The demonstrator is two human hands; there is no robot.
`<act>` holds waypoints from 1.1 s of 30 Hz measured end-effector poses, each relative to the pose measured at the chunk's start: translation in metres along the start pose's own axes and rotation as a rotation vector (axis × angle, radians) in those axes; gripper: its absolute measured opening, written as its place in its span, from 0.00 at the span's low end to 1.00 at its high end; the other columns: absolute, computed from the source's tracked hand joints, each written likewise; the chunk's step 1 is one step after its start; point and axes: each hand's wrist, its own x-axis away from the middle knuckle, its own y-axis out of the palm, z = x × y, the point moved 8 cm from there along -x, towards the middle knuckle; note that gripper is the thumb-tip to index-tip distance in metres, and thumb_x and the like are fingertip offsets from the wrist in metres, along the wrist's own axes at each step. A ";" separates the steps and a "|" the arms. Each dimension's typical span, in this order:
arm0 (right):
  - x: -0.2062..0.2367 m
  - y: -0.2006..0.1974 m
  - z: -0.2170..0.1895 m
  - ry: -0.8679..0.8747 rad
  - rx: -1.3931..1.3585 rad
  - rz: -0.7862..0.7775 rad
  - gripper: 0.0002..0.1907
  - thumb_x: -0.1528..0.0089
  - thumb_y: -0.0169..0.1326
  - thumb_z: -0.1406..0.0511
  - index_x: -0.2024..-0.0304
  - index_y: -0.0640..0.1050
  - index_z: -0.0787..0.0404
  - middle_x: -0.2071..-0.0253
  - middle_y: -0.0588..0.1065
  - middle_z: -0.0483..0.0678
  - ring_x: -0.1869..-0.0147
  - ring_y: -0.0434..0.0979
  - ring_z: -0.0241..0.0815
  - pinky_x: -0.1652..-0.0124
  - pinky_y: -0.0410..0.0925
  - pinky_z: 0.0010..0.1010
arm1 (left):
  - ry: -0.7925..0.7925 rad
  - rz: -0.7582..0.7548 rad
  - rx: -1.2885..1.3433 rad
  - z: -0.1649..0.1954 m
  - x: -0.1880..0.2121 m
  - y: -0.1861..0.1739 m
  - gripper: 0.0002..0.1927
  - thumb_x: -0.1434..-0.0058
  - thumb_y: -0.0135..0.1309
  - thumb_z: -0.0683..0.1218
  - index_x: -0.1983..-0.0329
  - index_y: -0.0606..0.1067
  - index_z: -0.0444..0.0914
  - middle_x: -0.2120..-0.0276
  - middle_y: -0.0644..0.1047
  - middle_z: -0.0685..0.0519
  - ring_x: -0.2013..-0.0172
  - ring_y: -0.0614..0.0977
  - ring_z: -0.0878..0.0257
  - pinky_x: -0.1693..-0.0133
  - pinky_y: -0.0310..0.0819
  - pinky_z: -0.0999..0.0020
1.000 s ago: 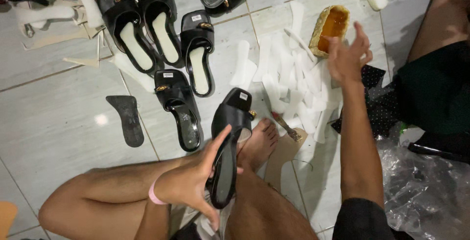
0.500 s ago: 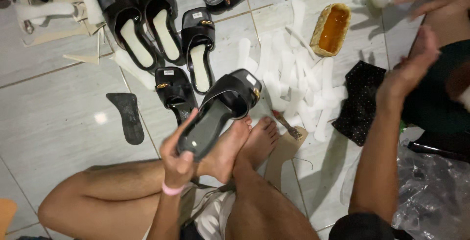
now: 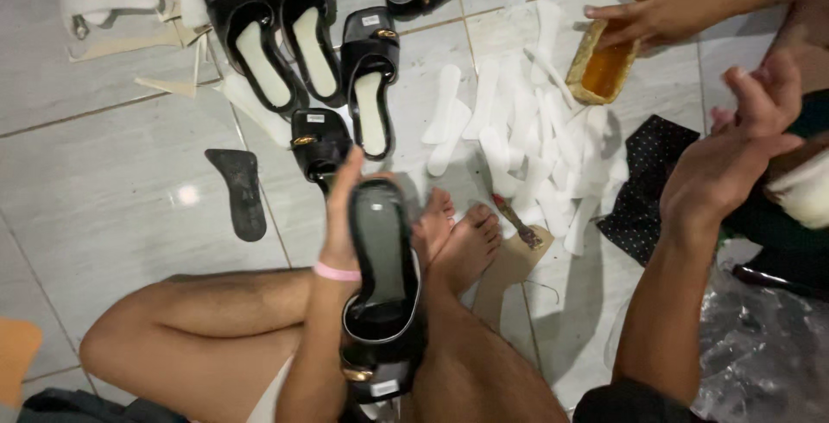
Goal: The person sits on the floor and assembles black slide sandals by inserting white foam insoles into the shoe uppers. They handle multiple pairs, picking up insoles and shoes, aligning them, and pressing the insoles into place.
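Observation:
My left hand (image 3: 339, 216), with a pink band on the wrist, grips a black slip-on sandal (image 3: 382, 289) from its left side. The sandal lies lengthwise over my lap, its dark insole facing up and its gold-buckled strap end toward me. My right hand (image 3: 734, 160) is raised at the right with the fingers apart and nothing in it. It hovers over a black dotted cloth (image 3: 643, 190). My bare feet (image 3: 458, 237) rest on the floor just beyond the sandal.
Another person's hand (image 3: 661, 9) reaches into a small tub of amber glue (image 3: 603, 65). White insole strips (image 3: 527, 129) litter the tiles. Several black sandals (image 3: 302, 39) lie at the top, a loose dark insole (image 3: 239, 192) at left, and clear plastic (image 3: 768, 354) at lower right.
My left hand turned the sandal and drew it lengthwise over my lap. My right hand left the glue tub and moved right. Another person's hand came to the tub.

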 end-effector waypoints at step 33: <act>0.089 0.179 -0.139 -0.504 0.561 -0.375 0.27 0.27 0.32 0.46 0.42 0.83 0.32 0.30 0.56 0.48 0.26 0.49 0.49 0.29 0.46 0.42 | 0.237 0.085 -0.067 0.012 -0.005 0.015 0.18 0.30 0.53 0.54 0.67 0.77 0.34 0.74 0.77 0.54 0.74 0.77 0.69 0.70 0.70 0.75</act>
